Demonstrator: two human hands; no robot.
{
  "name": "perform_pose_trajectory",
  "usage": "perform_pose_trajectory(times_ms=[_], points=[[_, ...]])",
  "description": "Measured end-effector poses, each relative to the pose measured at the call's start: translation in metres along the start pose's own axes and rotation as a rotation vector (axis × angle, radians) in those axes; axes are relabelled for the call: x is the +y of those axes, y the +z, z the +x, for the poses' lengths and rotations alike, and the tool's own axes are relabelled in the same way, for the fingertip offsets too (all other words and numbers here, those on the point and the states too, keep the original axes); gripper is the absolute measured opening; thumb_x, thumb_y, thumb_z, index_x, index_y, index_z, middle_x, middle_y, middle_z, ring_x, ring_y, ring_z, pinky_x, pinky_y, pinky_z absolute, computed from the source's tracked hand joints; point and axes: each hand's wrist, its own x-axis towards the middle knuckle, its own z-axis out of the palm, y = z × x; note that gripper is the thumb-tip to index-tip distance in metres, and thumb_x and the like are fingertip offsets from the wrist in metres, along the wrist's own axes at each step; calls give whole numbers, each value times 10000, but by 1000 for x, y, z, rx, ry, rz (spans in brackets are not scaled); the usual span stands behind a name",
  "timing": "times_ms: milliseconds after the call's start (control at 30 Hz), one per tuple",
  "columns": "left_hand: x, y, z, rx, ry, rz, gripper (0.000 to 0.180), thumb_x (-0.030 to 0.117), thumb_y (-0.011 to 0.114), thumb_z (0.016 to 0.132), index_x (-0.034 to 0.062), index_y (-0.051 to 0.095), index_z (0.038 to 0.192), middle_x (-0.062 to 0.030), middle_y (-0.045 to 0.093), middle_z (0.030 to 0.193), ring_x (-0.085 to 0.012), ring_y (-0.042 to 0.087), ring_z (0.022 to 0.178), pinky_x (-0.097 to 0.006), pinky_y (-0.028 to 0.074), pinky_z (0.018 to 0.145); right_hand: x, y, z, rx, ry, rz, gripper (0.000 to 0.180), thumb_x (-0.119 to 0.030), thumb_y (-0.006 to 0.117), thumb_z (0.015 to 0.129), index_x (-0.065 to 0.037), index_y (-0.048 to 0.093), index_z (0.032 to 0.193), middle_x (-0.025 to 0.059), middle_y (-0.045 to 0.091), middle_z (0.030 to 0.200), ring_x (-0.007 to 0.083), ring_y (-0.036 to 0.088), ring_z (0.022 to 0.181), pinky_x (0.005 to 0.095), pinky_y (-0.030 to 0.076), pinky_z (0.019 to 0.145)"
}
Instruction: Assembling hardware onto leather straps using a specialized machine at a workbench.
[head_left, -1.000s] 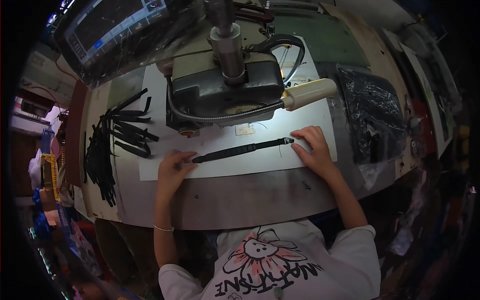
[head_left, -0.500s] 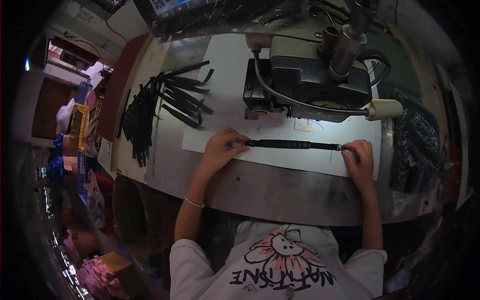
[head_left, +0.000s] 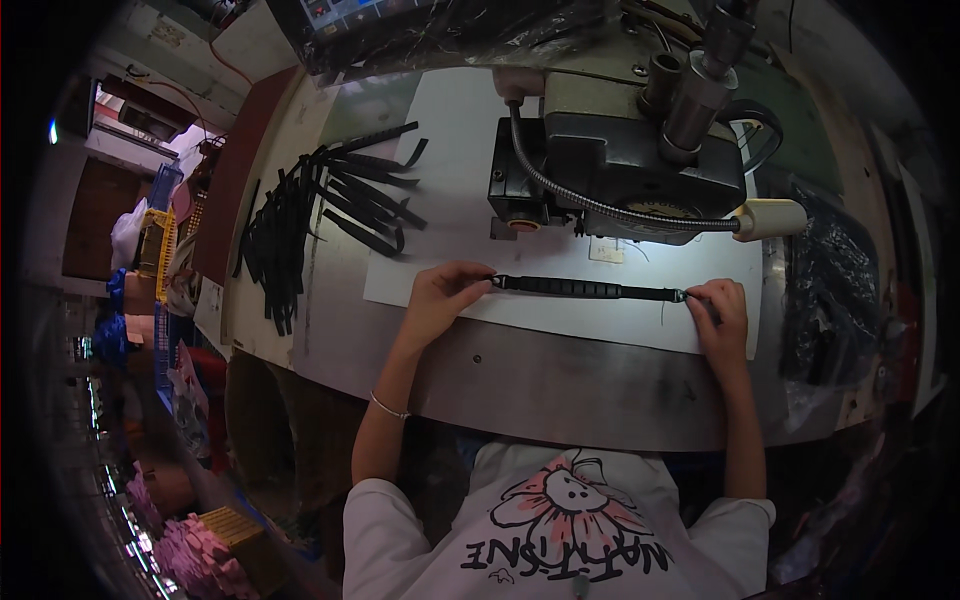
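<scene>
A hand could pass along the front band of the tabletop point(head_left: 570, 390), lower middle of the frame, below the black strap point(head_left: 565, 288) stretched between the left hand point(head_left: 440, 298) and right hand point(head_left: 723, 318). Above it, the machine head point(head_left: 640, 165) blocks the upper middle, its cream cylinder point(head_left: 772, 219) jutting right. Black strips point(head_left: 275, 240) crowd the left, leaving a gap before the machine; a plastic-wrapped bundle point(head_left: 832, 300) obstructs the right.

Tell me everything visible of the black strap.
The black strap looks like webbing, with a thicker ribbed stretch, a narrower one rightward and a metallic-looking right-end fitting. It runs nearly straight over a white sheet, its ends pinched by the left hand and right hand. A thread hangs near the right end.
</scene>
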Motion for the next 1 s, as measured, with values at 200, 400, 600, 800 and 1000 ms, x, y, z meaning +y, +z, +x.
perform_pose_trajectory(times_ms=[200,400,600,800,1000], points=[[-3,2,1,-9,-77,-180,195,46,596,838,-19,605,1022,-62,636,929,-95,579,840,-223,462,761,0,0,0,6,-7,4,76,-54,618,775,-45,619,851,58,514,822,215,467,817,300,382,711],[-6,1,0,-32,-123,-250,202,29,607,826,-19,565,1018,-73,626,949,-117,596,876,-233,475,782,3,0,-2,15,-14,14,80,-48,622,770,-42,618,849,63,515,819,218,472,819,300,385,707],[-5,10,0,134,122,257,131,17,662,754,28,642,883,-55,626,924,-164,587,887,-278,446,839,5,-1,-3,38,-22,-4,76,-42,633,753,-38,619,827,79,516,812,238,479,811,313,391,711],[-2,0,0,125,329,674,127,50,715,666,74,677,786,-32,625,821,-194,536,829,-326,333,866,8,2,0,30,-57,34,97,-22,644,739,-34,617,832,64,536,819,221,492,831,300,398,732],[-5,-5,-5,137,250,655,139,61,720,661,79,685,794,-15,613,755,-174,538,821,-337,317,893,5,0,1,29,-52,71,70,-51,627,759,-45,622,829,53,533,813,226,480,824,310,392,727]])
